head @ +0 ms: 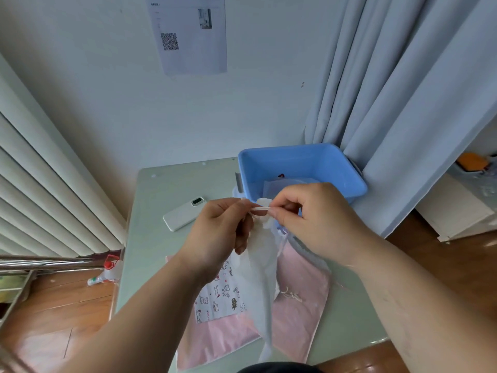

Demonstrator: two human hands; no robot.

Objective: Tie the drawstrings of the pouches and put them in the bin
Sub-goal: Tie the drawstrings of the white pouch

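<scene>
A white fabric pouch (259, 275) hangs above the table, its gathered neck up between my hands. My left hand (223, 232) grips the pouch near the neck and pinches one end of its white drawstring (260, 208). My right hand (314, 219) pinches the other end, and the string is stretched taut between them. Beneath lie a pink pouch (298, 300) and a pouch printed with small cats (220, 294), flat on the table. The blue bin (301, 168) stands just behind my hands, with a pale pouch inside.
A white phone (183, 214) lies on the pale green table (156, 238) left of my hands. Grey curtains (403, 103) hang at the right, touching the bin. A radiator (40, 197) and a small bottle (107, 273) on the wooden floor are to the left.
</scene>
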